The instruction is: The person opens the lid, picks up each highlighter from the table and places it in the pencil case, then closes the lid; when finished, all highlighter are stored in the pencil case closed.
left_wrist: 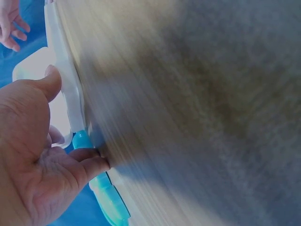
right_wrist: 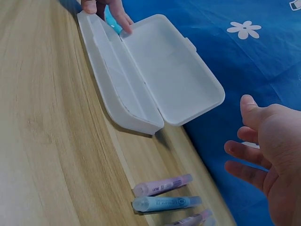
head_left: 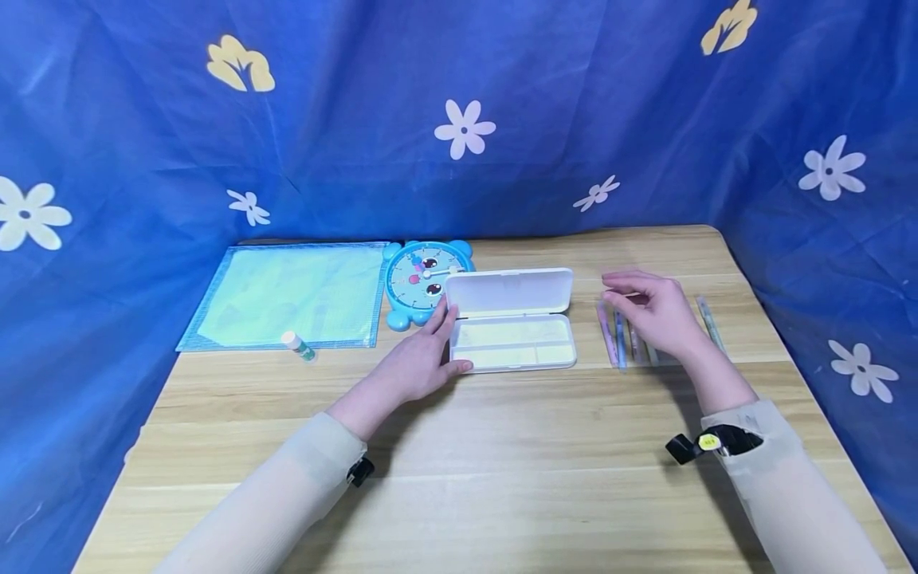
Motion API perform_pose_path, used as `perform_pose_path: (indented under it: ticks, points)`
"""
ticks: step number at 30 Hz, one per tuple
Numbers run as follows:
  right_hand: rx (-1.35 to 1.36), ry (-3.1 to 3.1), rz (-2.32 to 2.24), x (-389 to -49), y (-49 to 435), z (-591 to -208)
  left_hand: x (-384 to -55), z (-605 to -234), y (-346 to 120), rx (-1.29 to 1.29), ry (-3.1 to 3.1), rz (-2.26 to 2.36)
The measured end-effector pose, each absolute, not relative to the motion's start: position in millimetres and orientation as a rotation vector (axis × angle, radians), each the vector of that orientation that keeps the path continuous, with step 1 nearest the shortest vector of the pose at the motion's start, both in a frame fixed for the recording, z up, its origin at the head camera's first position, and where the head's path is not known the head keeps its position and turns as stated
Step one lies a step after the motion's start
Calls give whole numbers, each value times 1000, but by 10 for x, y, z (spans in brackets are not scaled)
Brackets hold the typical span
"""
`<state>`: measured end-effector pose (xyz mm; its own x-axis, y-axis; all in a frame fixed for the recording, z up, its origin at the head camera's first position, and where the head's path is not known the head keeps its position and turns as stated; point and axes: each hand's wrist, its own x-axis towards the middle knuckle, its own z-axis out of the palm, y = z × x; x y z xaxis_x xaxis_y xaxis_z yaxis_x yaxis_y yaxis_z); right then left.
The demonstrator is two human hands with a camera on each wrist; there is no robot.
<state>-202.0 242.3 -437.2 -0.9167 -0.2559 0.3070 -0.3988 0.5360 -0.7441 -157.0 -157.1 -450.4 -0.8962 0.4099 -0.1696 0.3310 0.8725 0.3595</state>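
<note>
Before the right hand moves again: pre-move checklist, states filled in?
1. Lid of the white pencil case raised: ok, it stands open.
2. Left hand on the case: ok, at its left end, thumb by the front corner.
3. Right hand free: ok, nothing between its fingers.
4. Pens near the right hand: ok, they lie right of the case.
5. Every pen fully visible from the head view: not ok, the right hand covers some.
6. Toy clock not touching the case: cannot tell, they overlap in view.
</note>
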Motion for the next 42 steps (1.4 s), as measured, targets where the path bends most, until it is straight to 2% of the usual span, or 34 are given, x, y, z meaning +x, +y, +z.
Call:
perform_pose_path:
  ticks: [24, 32, 42]
  points:
    - [455, -2638, 1267, -1979, 2537, -4483, -1594, -4536, -1565, 559, 2806, 497]
    - [331, -2805, 1207, -1941, 2462, -4567, -1589, -4542, -1574, 554, 2807, 500]
    - [321, -2922, 998, -1937, 2300, -4668, -1585, -4540, -1573, 553, 2806, 502]
